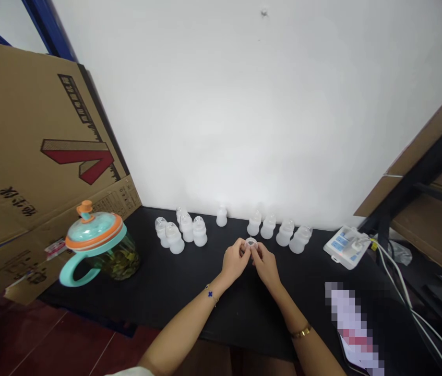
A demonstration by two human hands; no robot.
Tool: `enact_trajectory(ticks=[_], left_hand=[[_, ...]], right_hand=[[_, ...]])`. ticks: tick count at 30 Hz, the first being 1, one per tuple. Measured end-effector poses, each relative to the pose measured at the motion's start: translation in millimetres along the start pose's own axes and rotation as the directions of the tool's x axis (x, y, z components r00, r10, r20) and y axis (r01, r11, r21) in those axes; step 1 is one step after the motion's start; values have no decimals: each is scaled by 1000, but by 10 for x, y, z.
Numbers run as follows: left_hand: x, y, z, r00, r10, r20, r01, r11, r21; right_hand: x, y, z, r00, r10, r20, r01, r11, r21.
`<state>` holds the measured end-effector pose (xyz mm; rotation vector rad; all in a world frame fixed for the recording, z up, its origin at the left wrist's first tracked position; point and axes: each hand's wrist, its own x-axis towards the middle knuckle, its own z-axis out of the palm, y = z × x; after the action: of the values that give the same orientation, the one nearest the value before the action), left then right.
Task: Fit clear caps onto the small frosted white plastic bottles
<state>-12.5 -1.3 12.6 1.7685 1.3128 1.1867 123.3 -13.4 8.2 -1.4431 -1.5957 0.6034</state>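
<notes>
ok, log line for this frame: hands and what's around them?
left hand: pinching small round translucent part | right hand: pinching same part | nearby: white bottles, teal-handled jar

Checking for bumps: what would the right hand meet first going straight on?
The right hand would meet first the small clear disc already at its fingertips, shared with the left hand; depth is hard to judge.

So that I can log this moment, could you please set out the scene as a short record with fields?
left hand: fingers on a small round translucent piece
right hand: fingers on the same piece
nearest things: frosted plastic bottles, standing upright
surface: black table
also there: teal-and-orange lidded jug holding leaves, white electronic device, cardboard sheet
</notes>
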Motion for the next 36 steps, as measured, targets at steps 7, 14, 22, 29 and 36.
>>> enact_trajectory(ticks=[7, 14, 22, 29, 36], left_hand=[[-4, -15, 7, 1000, 3, -5, -3, 1000, -10], [8, -39, 13, 1000, 11, -14, -11, 1000, -26], [1, -28, 1, 1000, 3, -18, -4, 1000, -27], [-2, -18, -6, 1000, 3, -23, -4, 1000, -19], [10, 10, -18, 1000, 2, -22, -1, 999, 51]], right_hand=[[-9, -10, -8, 1000, -5, 13, 6, 1000, -29], [-7, -23, -9, 1000, -16, 10, 16, 999, -49], [0, -36, -9, 1000, -27, 5, 28, 998, -59], [0, 2, 14, 1000, -18, 6, 18, 997, -69], [-6, -21, -7, 1000, 21, 18, -19, 993, -117]])
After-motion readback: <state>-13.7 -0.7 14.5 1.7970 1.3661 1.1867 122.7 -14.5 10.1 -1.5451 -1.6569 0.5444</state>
